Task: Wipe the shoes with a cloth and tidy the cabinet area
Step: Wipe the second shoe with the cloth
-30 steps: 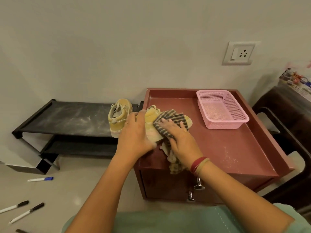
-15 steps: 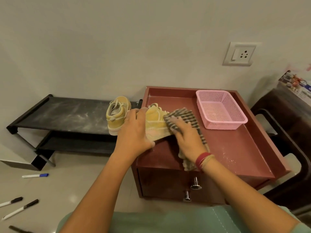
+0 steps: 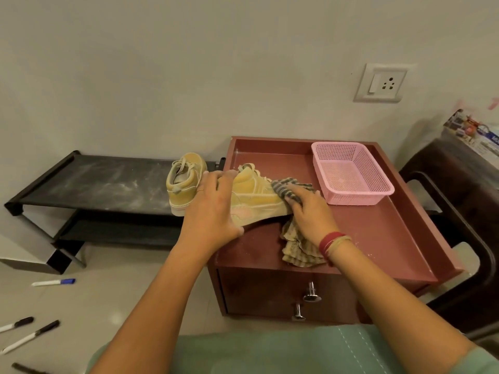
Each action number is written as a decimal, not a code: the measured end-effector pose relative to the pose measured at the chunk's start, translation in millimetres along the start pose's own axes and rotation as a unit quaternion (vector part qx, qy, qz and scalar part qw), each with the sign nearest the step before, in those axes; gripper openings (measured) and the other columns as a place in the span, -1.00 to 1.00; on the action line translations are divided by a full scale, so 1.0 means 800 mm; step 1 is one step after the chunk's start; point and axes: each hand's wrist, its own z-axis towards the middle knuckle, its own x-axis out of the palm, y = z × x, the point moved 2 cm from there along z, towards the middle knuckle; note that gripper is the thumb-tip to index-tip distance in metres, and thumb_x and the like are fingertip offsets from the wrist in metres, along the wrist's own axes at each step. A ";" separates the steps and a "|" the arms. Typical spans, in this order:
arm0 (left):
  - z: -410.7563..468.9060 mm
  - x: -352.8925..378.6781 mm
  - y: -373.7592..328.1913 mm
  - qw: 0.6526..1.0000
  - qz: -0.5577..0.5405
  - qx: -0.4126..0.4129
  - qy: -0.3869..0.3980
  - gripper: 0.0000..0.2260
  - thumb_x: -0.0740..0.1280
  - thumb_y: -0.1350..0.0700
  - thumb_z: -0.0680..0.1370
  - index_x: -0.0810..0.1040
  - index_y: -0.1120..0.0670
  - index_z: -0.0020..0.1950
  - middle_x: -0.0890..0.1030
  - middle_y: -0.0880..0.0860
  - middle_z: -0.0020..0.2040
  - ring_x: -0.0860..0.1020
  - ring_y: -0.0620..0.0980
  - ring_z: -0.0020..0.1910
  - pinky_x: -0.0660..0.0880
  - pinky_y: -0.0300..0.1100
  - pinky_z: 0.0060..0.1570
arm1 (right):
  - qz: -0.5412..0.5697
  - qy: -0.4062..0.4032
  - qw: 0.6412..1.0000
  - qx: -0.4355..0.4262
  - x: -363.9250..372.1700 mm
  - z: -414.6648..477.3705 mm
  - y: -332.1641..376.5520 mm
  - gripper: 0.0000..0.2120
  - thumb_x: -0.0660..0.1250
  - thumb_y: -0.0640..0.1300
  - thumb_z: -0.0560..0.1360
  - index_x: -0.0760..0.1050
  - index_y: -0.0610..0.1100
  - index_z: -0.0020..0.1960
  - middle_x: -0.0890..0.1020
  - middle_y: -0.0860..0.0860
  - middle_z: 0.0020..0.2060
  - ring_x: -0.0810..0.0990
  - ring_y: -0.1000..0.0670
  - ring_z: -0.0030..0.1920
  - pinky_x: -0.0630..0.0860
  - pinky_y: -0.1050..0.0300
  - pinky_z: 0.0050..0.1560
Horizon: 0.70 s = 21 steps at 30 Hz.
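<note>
A yellow shoe [image 3: 256, 197] lies tilted on its side on the left part of the red cabinet top [image 3: 378, 233]. My left hand [image 3: 213, 209] grips its heel end. My right hand [image 3: 307, 211] holds a striped cloth [image 3: 297, 247] and presses it against the shoe's toe end; the rest of the cloth hangs down onto the cabinet top. A second yellow shoe [image 3: 183, 182] stands upright on the right end of the dusty black shoe rack [image 3: 102, 182].
A pink plastic basket [image 3: 351, 174] sits at the cabinet's back right. Two drawer knobs [image 3: 310, 295] stick out of the cabinet front. Several markers [image 3: 54, 282] lie on the floor at left. A dark chair [image 3: 464, 211] stands close on the right.
My right hand with the cloth has slid rightward along the shoe from its middle to its toe end. My left hand keeps its hold on the heel.
</note>
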 end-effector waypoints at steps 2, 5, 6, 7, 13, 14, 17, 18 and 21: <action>0.001 0.001 0.002 1.000 0.000 0.001 0.002 -0.14 0.54 0.11 0.18 0.22 0.03 0.42 0.29 0.05 0.32 0.35 0.10 0.32 0.38 -0.24 -0.15 | 0.014 0.037 0.999 -0.037 0.009 -0.010 0.007 -0.66 0.19 -0.18 0.57 0.45 0.00 0.32 0.56 0.00 0.23 0.48 -0.06 0.26 0.24 0.05 0.40; 0.000 0.002 0.005 1.000 0.002 -0.002 0.006 -0.13 0.54 0.12 0.18 0.21 0.02 0.42 0.29 0.05 0.33 0.34 0.15 0.36 0.47 -0.15 -0.10 | 0.003 0.043 0.999 -0.031 0.009 -0.014 0.002 -0.65 0.17 -0.18 0.58 0.42 0.03 0.34 0.52 0.02 0.28 0.40 -0.05 0.32 0.14 -0.05 0.46; 0.000 0.002 0.004 1.000 0.002 0.002 0.003 -0.12 0.54 0.12 0.17 0.22 0.02 0.41 0.29 0.05 0.33 0.35 0.17 0.36 0.49 -0.11 -0.07 | -0.003 0.021 1.000 -0.004 0.004 -0.009 -0.003 -0.66 0.16 -0.16 0.59 0.43 0.03 0.33 0.53 0.01 0.28 0.41 -0.08 0.30 0.14 -0.07 0.46; 0.000 0.002 0.002 1.000 0.002 0.008 -0.001 -0.13 0.55 0.12 0.16 0.23 0.03 0.41 0.30 0.06 0.32 0.36 0.17 0.35 0.50 -0.10 -0.05 | -0.006 0.004 1.000 0.018 0.001 -0.006 -0.005 -0.67 0.16 -0.16 0.59 0.43 0.01 0.33 0.54 0.00 0.27 0.43 -0.11 0.29 0.15 -0.08 0.45; -0.001 0.002 0.004 1.000 -0.007 0.006 -0.002 -0.13 0.54 0.12 0.16 0.24 0.03 0.41 0.31 0.05 0.32 0.35 0.15 0.35 0.50 -0.10 -0.02 | 0.015 0.031 0.999 -0.041 0.013 -0.017 0.009 -0.64 0.17 -0.21 0.58 0.43 -0.01 0.34 0.53 -0.02 0.27 0.39 -0.07 0.34 0.12 -0.03 0.47; -0.002 0.002 0.004 1.000 -0.008 0.008 -0.005 -0.14 0.54 0.13 0.16 0.25 0.04 0.41 0.32 0.05 0.31 0.37 0.13 0.33 0.49 -0.13 -0.06 | 0.012 0.018 1.000 -0.015 0.010 -0.010 0.000 -0.66 0.17 -0.18 0.58 0.45 0.00 0.32 0.55 -0.02 0.24 0.42 -0.09 0.30 0.21 -0.04 0.43; -0.002 0.001 0.001 0.999 -0.012 0.030 -0.021 -0.16 0.53 0.17 0.16 0.29 0.05 0.40 0.34 0.04 0.28 0.36 0.11 0.32 0.52 -0.11 0.03 | 0.097 -0.036 0.994 0.042 -0.004 0.008 -0.007 -0.72 0.18 -0.14 0.58 0.50 0.00 0.25 0.62 -0.01 0.12 0.55 -0.08 0.16 0.44 -0.06 0.23; -0.001 0.001 -0.001 0.999 -0.012 0.038 -0.022 -0.17 0.53 0.18 0.18 0.29 0.04 0.40 0.34 0.03 0.28 0.32 0.13 0.37 0.53 -0.07 0.07 | 0.130 -0.057 0.990 0.026 -0.004 0.007 0.003 -0.71 0.18 -0.14 0.58 0.49 0.00 0.26 0.62 0.01 0.12 0.56 -0.04 0.15 0.45 -0.03 0.22; -0.002 0.004 -0.002 0.998 0.002 0.052 -0.021 -0.18 0.53 0.17 0.20 0.26 0.02 0.40 0.32 0.02 0.29 0.25 0.20 0.44 0.54 -0.04 0.00 | 0.177 -0.010 0.981 -0.085 0.014 -0.011 0.041 -0.65 0.19 -0.17 0.57 0.43 -0.03 0.34 0.52 0.05 0.27 0.44 0.10 0.31 0.33 0.17 0.35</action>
